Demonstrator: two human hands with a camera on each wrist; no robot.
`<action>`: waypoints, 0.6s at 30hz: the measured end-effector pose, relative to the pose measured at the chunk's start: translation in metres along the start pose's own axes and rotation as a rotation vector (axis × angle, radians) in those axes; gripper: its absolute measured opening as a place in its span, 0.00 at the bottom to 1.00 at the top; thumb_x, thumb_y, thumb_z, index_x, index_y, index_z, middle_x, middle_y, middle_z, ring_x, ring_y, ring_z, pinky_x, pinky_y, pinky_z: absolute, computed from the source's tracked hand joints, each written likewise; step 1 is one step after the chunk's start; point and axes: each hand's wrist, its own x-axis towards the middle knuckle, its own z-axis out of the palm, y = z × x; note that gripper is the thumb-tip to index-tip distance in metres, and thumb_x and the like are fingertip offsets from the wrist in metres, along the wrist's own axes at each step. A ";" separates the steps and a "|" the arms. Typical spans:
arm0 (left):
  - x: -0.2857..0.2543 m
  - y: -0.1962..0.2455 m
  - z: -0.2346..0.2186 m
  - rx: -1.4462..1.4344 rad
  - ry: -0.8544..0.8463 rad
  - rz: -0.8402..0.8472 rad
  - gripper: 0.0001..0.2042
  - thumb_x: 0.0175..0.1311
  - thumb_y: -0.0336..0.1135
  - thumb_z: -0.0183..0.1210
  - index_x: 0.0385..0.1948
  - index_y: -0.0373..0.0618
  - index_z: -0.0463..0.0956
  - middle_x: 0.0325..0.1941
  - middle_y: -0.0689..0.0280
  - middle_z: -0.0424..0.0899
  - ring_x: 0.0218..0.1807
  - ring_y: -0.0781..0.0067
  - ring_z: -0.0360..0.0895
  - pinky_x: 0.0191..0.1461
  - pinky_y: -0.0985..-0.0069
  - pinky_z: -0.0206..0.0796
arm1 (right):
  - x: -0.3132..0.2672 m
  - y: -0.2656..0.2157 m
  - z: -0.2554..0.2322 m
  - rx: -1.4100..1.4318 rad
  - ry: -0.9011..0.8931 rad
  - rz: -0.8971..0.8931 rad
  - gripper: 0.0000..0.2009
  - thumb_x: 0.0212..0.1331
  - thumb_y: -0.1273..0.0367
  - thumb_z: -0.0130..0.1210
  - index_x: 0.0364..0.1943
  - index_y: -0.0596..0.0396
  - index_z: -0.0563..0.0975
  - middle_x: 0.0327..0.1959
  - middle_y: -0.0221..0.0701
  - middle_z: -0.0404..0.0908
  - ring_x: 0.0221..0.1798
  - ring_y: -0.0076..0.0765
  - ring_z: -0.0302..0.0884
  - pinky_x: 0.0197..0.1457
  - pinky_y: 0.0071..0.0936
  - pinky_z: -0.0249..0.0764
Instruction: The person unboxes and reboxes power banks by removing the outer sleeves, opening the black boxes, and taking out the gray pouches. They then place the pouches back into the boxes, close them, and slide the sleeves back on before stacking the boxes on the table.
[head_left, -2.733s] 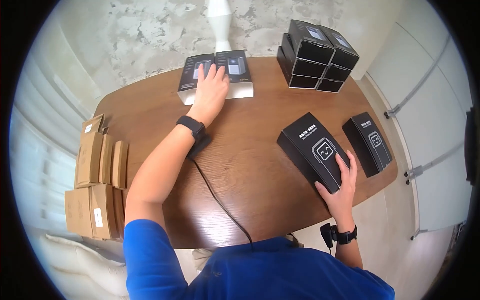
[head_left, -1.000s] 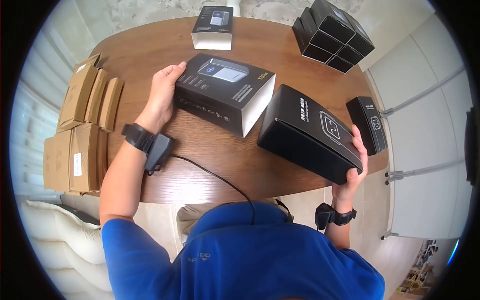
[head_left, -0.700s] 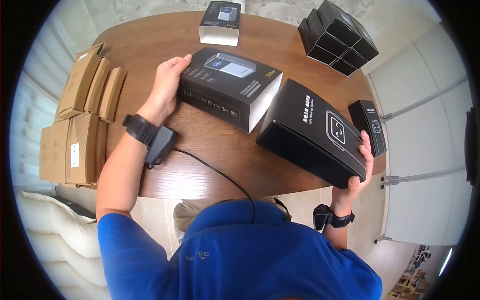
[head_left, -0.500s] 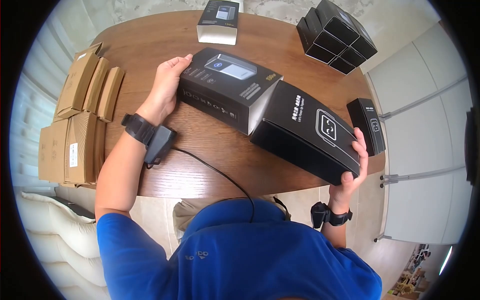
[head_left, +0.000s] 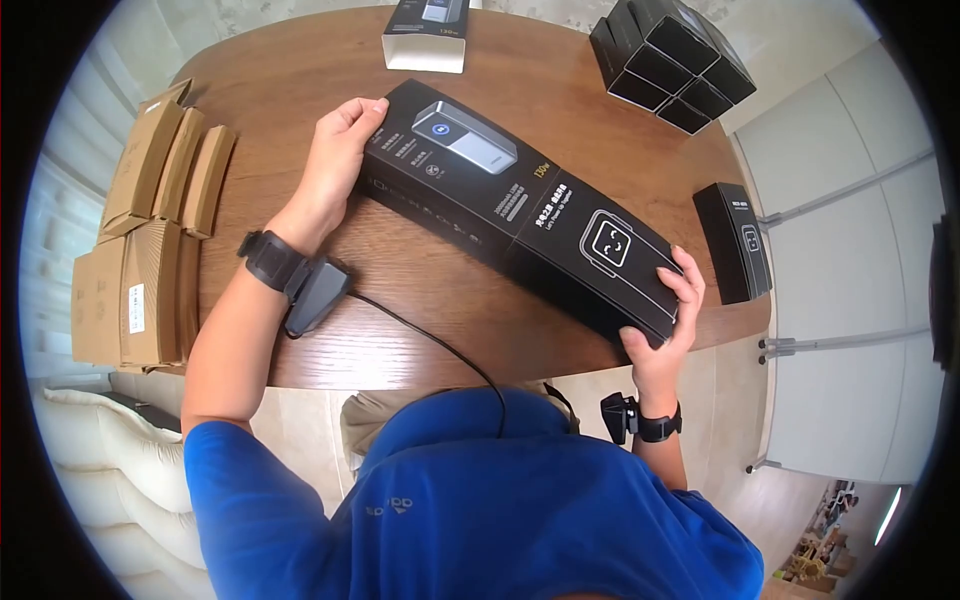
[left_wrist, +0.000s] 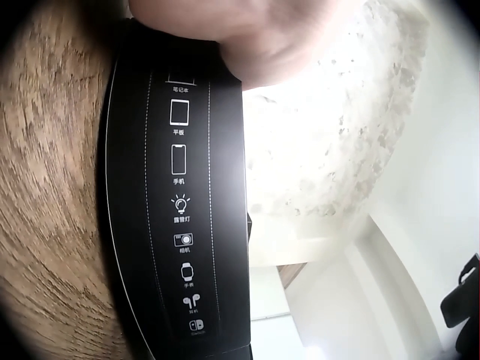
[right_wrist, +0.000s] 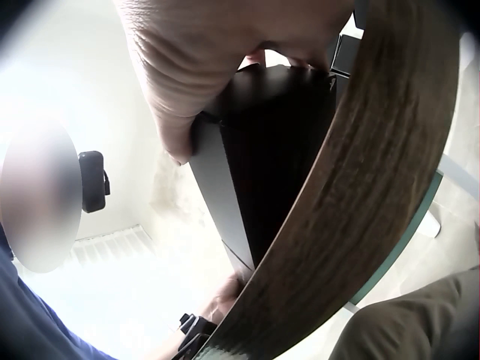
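Observation:
A black printed sleeve (head_left: 450, 160) and a plain black box with a smiling face icon (head_left: 600, 245) meet end to end in the head view, the box's end inside or against the sleeve's mouth. At the sleeve's far left end my left hand (head_left: 340, 150) grips it, thumb on top. My right hand (head_left: 670, 310) holds the box's lower right end, thumb on the near side and fingers over the far edge. The left wrist view shows the sleeve's side (left_wrist: 180, 202) with a row of icons. The right wrist view has my right hand (right_wrist: 225, 60) round the box end (right_wrist: 277, 150).
Brown cartons (head_left: 150, 290) stand at the left edge of the wooden table (head_left: 400, 340). Another sleeve with a white inside (head_left: 425, 50) lies at the back. Stacked black boxes (head_left: 675, 65) stand at the back right, and one black box (head_left: 733, 240) sits at the right. A cable (head_left: 430, 345) crosses the front.
The left hand took one sleeve from the back and brought it near. The box moved left and up against the sleeve's mouth, and the white inside of that sleeve is now covered.

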 end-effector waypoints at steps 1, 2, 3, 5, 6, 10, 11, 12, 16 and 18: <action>0.000 0.001 0.000 0.051 -0.019 -0.004 0.12 0.70 0.42 0.52 0.38 0.42 0.77 0.32 0.75 0.79 0.35 0.90 0.72 0.42 0.87 0.63 | 0.000 0.001 0.000 -0.041 -0.043 -0.029 0.37 0.38 0.49 0.71 0.52 0.52 0.71 0.64 0.47 0.59 0.66 0.53 0.60 0.66 0.46 0.59; -0.001 0.003 0.002 0.049 -0.023 -0.007 0.12 0.70 0.42 0.52 0.38 0.42 0.77 0.32 0.75 0.79 0.35 0.90 0.72 0.42 0.87 0.63 | 0.001 0.000 0.003 -0.045 -0.043 -0.026 0.37 0.38 0.49 0.71 0.52 0.52 0.71 0.64 0.47 0.59 0.66 0.53 0.60 0.66 0.46 0.59; -0.002 0.005 0.004 0.077 0.004 0.018 0.13 0.69 0.41 0.53 0.40 0.40 0.77 0.33 0.72 0.80 0.35 0.88 0.73 0.42 0.86 0.64 | 0.002 -0.001 0.007 -0.070 -0.058 -0.028 0.39 0.40 0.44 0.67 0.55 0.53 0.69 0.66 0.47 0.57 0.67 0.52 0.58 0.68 0.46 0.57; -0.003 0.009 0.005 0.104 0.034 0.040 0.14 0.69 0.41 0.54 0.42 0.37 0.77 0.33 0.70 0.81 0.35 0.86 0.74 0.42 0.85 0.65 | 0.005 0.000 0.006 -0.112 -0.143 -0.060 0.43 0.38 0.49 0.70 0.60 0.52 0.65 0.70 0.48 0.52 0.70 0.53 0.54 0.70 0.46 0.55; -0.003 0.012 0.005 0.102 0.032 0.053 0.16 0.68 0.42 0.54 0.45 0.37 0.76 0.35 0.69 0.81 0.37 0.85 0.75 0.44 0.84 0.66 | 0.006 -0.003 0.006 -0.113 -0.146 -0.059 0.43 0.38 0.49 0.70 0.60 0.52 0.65 0.70 0.48 0.52 0.70 0.53 0.54 0.70 0.46 0.55; -0.003 0.009 0.007 0.072 -0.085 0.059 0.18 0.68 0.42 0.54 0.49 0.35 0.74 0.40 0.66 0.82 0.41 0.82 0.76 0.49 0.84 0.66 | 0.007 -0.013 0.014 -0.150 -0.427 -0.043 0.47 0.29 0.69 0.76 0.63 0.50 0.64 0.72 0.50 0.46 0.74 0.63 0.43 0.73 0.52 0.47; -0.006 0.006 0.012 0.085 -0.126 0.065 0.19 0.68 0.42 0.55 0.50 0.34 0.74 0.41 0.65 0.82 0.42 0.81 0.77 0.50 0.83 0.66 | 0.007 -0.015 0.020 -0.126 -0.454 -0.077 0.46 0.30 0.68 0.75 0.63 0.52 0.63 0.72 0.51 0.45 0.74 0.64 0.41 0.73 0.53 0.46; -0.010 0.005 0.019 0.109 -0.144 0.057 0.19 0.68 0.42 0.55 0.50 0.35 0.74 0.42 0.65 0.82 0.44 0.81 0.76 0.51 0.83 0.66 | 0.006 -0.017 0.027 -0.101 -0.481 -0.109 0.46 0.31 0.68 0.75 0.63 0.53 0.63 0.73 0.51 0.43 0.74 0.65 0.39 0.73 0.55 0.45; -0.023 0.003 0.034 0.138 -0.246 0.125 0.22 0.67 0.43 0.56 0.55 0.35 0.71 0.46 0.62 0.81 0.48 0.78 0.75 0.54 0.81 0.65 | 0.009 -0.045 0.053 -0.061 -0.564 -0.123 0.49 0.35 0.65 0.75 0.67 0.54 0.58 0.74 0.52 0.36 0.74 0.71 0.32 0.72 0.60 0.43; -0.026 0.010 0.033 0.116 -0.261 0.058 0.22 0.68 0.42 0.54 0.58 0.37 0.70 0.52 0.64 0.78 0.53 0.80 0.71 0.59 0.82 0.61 | 0.011 -0.038 0.055 -0.053 -0.553 -0.139 0.50 0.35 0.65 0.75 0.67 0.54 0.58 0.74 0.52 0.36 0.74 0.72 0.31 0.72 0.59 0.43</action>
